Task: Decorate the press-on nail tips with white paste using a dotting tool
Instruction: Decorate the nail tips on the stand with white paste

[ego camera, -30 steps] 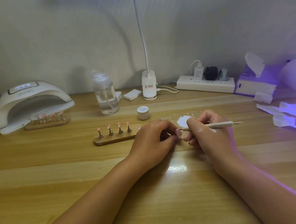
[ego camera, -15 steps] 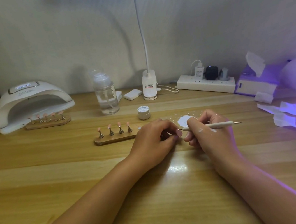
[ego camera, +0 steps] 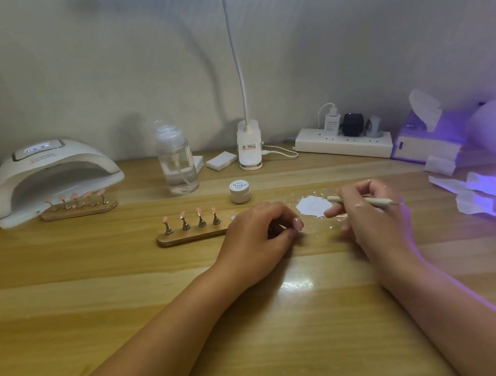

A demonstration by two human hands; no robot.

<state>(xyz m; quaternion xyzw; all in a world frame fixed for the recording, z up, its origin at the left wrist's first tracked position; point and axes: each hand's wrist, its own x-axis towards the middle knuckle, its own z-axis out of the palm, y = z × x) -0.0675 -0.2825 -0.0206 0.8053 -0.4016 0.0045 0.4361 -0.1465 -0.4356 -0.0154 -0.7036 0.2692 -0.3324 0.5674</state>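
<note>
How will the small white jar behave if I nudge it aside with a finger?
The small white jar is squat, so it would probably slide rather than tip. The wooden table looks glossy, so a light push may suffice. Its lid is on, so spilling seems unlikely.

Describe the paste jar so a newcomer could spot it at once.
Find the tall clear bottle at the back of the table. Just right of it and nearer the person, behind the right end of the nail stand, sits the jar. It is the only small round white pot, with script lettering on its lid.
</note>
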